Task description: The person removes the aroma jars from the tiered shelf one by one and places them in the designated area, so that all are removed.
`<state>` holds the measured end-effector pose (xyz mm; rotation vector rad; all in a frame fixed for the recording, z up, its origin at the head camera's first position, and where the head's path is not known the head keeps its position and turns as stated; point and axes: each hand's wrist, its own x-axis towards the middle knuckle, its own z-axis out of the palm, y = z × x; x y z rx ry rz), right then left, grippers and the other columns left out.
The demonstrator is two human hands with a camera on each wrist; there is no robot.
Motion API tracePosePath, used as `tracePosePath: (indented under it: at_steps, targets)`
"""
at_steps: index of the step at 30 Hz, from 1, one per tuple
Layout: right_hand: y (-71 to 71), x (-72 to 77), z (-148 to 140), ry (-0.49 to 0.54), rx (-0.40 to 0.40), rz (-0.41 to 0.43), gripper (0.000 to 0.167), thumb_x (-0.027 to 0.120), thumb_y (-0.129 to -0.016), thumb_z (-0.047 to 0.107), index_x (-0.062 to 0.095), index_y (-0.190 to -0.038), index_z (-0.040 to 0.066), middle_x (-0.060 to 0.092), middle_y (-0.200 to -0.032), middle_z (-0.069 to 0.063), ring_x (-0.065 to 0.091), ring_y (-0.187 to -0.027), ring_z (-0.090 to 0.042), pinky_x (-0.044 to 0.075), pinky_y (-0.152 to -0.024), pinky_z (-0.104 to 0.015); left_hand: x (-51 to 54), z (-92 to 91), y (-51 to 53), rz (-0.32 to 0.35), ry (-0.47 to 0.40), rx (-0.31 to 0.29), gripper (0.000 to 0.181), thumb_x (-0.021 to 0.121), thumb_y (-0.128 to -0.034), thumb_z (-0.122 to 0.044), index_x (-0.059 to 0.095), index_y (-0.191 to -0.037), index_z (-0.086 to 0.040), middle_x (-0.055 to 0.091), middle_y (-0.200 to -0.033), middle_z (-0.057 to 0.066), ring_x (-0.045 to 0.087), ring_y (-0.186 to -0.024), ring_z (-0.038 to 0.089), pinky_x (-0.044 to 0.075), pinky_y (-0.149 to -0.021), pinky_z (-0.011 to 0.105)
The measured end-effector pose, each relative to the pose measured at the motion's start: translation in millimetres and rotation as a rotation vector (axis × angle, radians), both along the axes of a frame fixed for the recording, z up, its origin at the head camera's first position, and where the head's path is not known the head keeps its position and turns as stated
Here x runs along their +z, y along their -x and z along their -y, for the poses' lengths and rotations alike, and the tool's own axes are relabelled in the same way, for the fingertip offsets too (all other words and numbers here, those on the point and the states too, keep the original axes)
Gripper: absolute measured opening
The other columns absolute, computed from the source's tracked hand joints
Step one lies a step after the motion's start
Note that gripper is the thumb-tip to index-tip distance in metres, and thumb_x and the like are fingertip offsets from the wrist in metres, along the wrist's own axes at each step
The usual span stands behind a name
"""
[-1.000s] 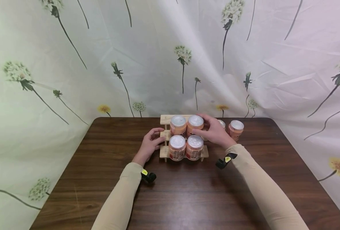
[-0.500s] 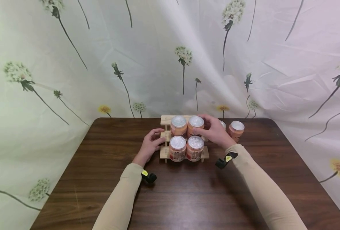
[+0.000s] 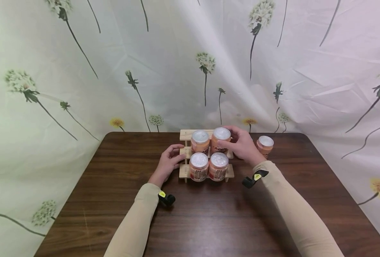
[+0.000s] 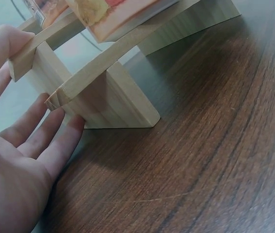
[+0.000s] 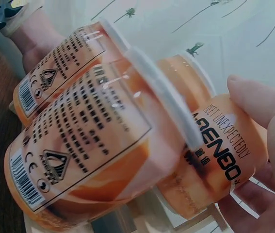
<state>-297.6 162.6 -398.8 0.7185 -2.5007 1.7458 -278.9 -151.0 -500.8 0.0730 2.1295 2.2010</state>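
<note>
Your left grip pinches the near end of the wooden rack, thumb and a finger about the middle step, while the other fingers reach in by the end of the lowest step; that hold looks meant to stop the rack sliding on the desk under any push from the other side. Just right of that grip, on the lowest step, stands the front left jar, lid up, and on the step behind it the back left jar, raised by the tiers so that it shows over the one in front. Next, nearer you than your right grip, the front right jar stands close against its neighbour, probably paired that way because the step is short. Your right grip is clasped on the held jar, thumb on the near side and fingers round the far side, likely coming from the right because the other jars block the front and left. That jar is at the middle step, its lid a little above its neighbour's; whether its base touches the wood, you cannot tell. Right of that grip, the loose jar stands on the desk, off the rack.
</note>
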Motion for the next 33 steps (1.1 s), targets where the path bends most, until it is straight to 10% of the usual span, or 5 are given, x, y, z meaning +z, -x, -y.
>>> tracePosePath:
  at_steps: [33]
  targets:
    - [-12.8,33.8,-40.7,0.098,-0.182,-0.052,0.050,0.082,-0.093,0.019,0.061,-0.136,0.004,0.067,-0.129,-0.007,0.063,-0.120,-0.015,0.049,-0.101,-0.032,-1.4,-0.2,0.5,-0.006,-0.006,0.004,0.040,0.074,-0.0998,-0.017,0.061,-0.138,-0.015,0.059,-0.135,0.013,0.065,-0.112,0.020,0.060,-0.081,0.033]
